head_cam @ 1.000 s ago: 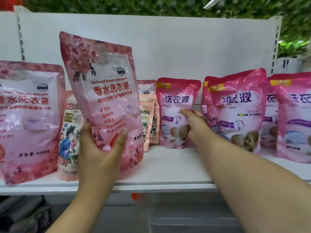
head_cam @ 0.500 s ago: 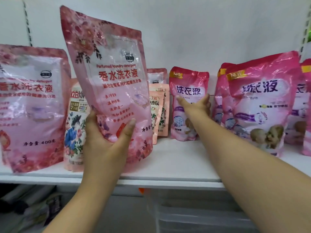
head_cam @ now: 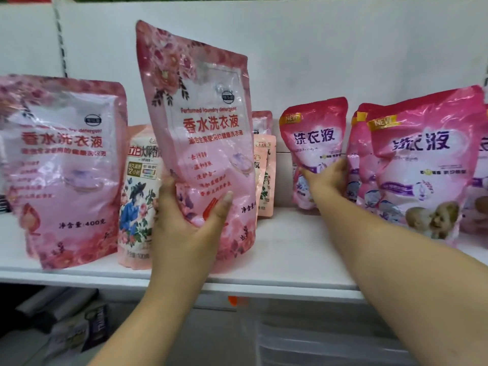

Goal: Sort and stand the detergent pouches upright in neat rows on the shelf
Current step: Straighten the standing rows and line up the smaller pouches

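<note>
My left hand (head_cam: 188, 220) grips the lower part of a tall pale-pink rose-printed pouch (head_cam: 200, 122), holding it upright and slightly tilted above the front of the white shelf (head_cam: 290, 257). A matching pouch (head_cam: 63, 167) stands at the left. Further back, my right hand (head_cam: 326, 177) grips a small magenta pouch (head_cam: 315, 136) that stands near the shelf's back wall. A bigger magenta pouch (head_cam: 422, 159) stands to its right, in front of others like it.
A peach pouch with a flower-and-figure print (head_cam: 137, 196) stands between the two rose pouches. Small peach sachets (head_cam: 265, 175) lean behind the held pouch. Dark and white items (head_cam: 79, 328) lie below the shelf.
My right hand has closed round the small magenta pouch's middle. The rose pouch in my left hand stays held, roughly in the same place. The view has shifted slightly.
</note>
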